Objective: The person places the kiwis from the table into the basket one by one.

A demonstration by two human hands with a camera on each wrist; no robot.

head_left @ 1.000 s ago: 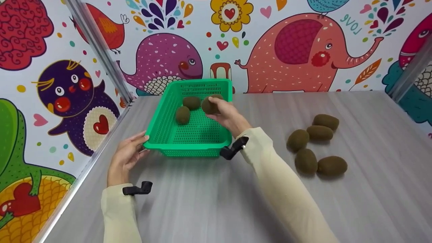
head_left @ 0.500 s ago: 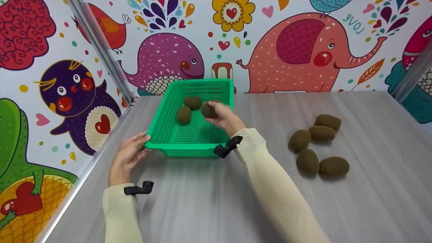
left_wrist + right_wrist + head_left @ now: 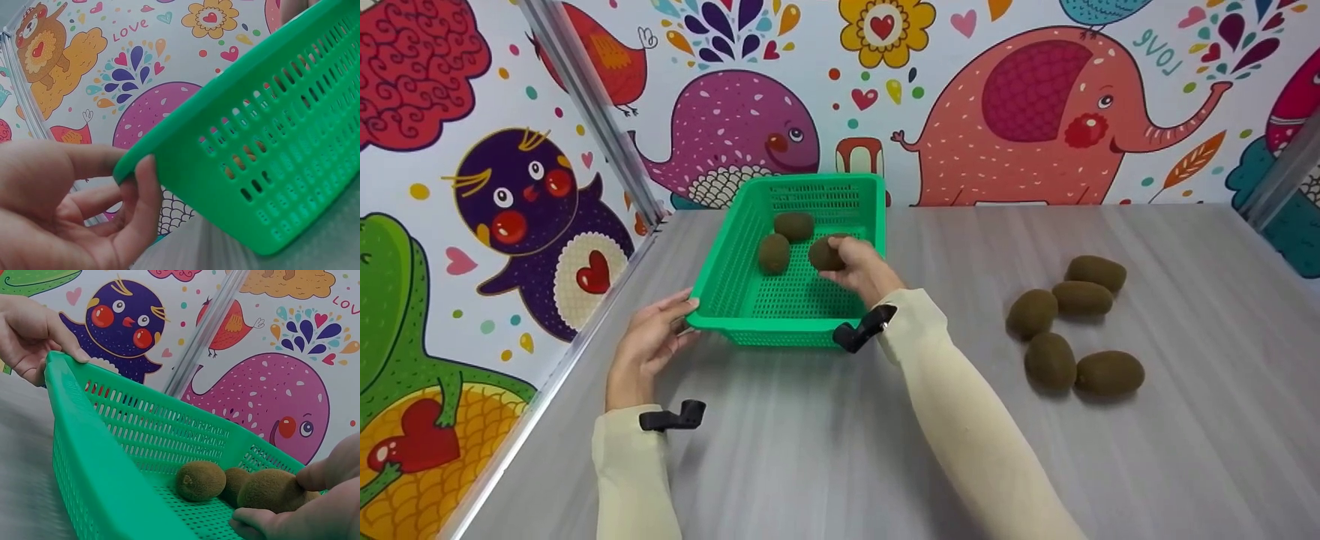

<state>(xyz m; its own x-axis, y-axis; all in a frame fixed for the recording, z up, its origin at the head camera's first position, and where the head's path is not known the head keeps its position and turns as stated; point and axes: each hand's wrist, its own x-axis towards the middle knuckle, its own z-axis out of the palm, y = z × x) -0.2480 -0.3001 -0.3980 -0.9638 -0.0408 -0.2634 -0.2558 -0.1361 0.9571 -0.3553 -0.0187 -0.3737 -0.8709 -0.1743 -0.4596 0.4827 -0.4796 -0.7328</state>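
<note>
A green plastic basket (image 3: 780, 325) with slotted walls stands toward the back left of the table. My left hand (image 3: 649, 345) pinches its near left corner, the rim between thumb and fingers, as the left wrist view shows close up. Inside the basket my right hand (image 3: 864, 270) holds a brown fuzzy kiwi (image 3: 825, 255) between thumb and fingers. Two more kiwis lie in the basket, one farther back (image 3: 793, 226) and another nearer (image 3: 774, 254). In the right wrist view the held kiwi (image 3: 270, 490) partly covers one of them; whether it touches the basket floor I cannot tell.
Several kiwis (image 3: 1082, 299) lie in a loose group on the right side of the grey table (image 3: 780, 450). Printed panels with cartoon animals (image 3: 1027, 127) rise behind and to the left, joined by a metal corner post (image 3: 596, 105).
My right hand has lowered the kiwi deeper into the basket and shifted slightly nearer. The left hand keeps its grip on the corner. The head view has shifted slightly.
</note>
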